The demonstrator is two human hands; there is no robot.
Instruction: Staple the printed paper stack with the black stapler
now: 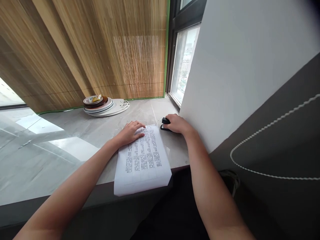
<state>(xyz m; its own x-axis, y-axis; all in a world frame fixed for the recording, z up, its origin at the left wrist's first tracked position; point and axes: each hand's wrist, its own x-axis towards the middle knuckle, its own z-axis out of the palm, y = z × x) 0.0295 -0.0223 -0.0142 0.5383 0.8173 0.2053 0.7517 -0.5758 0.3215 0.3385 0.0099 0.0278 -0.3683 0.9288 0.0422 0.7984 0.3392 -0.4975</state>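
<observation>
Printed paper [143, 160] lies on the grey stone ledge, its near end hanging over the front edge. My left hand [130, 133] rests on the upper left part of the sheet, fingers apart and pointing right. Just beyond the paper's upper right corner is a black stapler [165, 121]. My right hand [176, 123] is wrapped round the stapler from the right. The stapler's jaws face left, with a small gap between them and the paper. Part of the stapler is hidden by my right hand.
Stacked plates [98, 105] stand at the back of the ledge [75, 125], below a bamboo blind [100, 50]. A white wall [232, 60] and window [185, 63] bound the right side. A beaded cord [265, 126] hangs at the far right.
</observation>
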